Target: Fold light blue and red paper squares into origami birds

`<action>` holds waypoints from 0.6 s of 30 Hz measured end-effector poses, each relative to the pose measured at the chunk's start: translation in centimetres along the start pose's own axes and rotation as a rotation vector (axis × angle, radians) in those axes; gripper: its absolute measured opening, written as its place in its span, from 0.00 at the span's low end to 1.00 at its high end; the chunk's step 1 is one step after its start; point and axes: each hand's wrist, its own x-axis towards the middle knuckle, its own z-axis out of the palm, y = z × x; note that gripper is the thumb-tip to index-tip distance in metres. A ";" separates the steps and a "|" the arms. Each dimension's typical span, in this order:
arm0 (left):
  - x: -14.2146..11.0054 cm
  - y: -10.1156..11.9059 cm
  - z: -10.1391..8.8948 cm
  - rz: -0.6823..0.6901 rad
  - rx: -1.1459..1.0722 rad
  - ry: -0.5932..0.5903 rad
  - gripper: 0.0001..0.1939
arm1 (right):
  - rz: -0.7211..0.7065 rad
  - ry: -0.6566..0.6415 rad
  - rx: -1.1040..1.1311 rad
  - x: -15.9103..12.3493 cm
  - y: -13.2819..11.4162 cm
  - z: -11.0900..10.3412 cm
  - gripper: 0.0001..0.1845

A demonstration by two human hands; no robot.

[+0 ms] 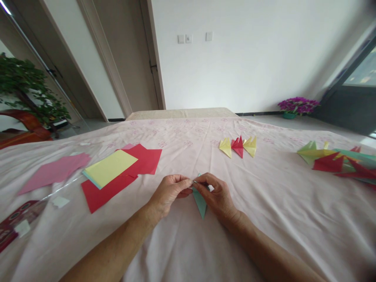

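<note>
Between my hands is a light green folded paper piece [201, 204], its pointed end hanging down toward me. My left hand [173, 192] pinches its upper part between thumb and fingers. From the other side, my right hand [216, 194] grips the same paper, its thumb and fingertips meeting those of the left. The fingers hide most of the top folds; a small green tip shows above them. Farther off stand a yellow folded paper crane [225, 147], a red one [237, 146] and another yellow one [250, 146], side by side in a row.
On the left lie yellow sheets [113, 166], red sheets [148, 158] and pink sheets [57, 170], with a dark red package [17, 221] nearer me. Several folded paper pieces [329, 162] lie heaped at the right. A pink patterned cloth [182, 141] covers the surface, wrinkled in places.
</note>
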 end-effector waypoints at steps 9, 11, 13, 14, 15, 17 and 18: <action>0.1 0.4 -0.2 0.012 0.042 -0.019 0.17 | 0.019 -0.003 0.024 0.0 0.1 0.0 0.04; 0.1 0.4 -0.1 0.020 0.052 -0.018 0.18 | 0.023 0.000 0.024 0.0 0.1 0.0 0.04; 0.1 0.3 -0.2 0.021 0.056 -0.027 0.18 | 0.025 0.000 0.018 0.0 0.1 0.0 0.04; 0.1 0.3 -0.2 0.021 0.054 -0.033 0.18 | 0.024 0.000 0.016 0.0 0.1 0.0 0.04; 0.1 0.3 -0.2 0.021 0.050 -0.038 0.18 | 0.023 0.000 0.015 0.0 0.1 0.0 0.04; 0.1 0.3 -0.2 0.023 0.039 -0.044 0.18 | 0.024 -0.002 0.012 0.0 0.1 -0.1 0.04; 0.1 0.3 -0.2 0.023 0.037 -0.044 0.18 | 0.024 -0.004 0.010 0.0 0.1 -0.1 0.04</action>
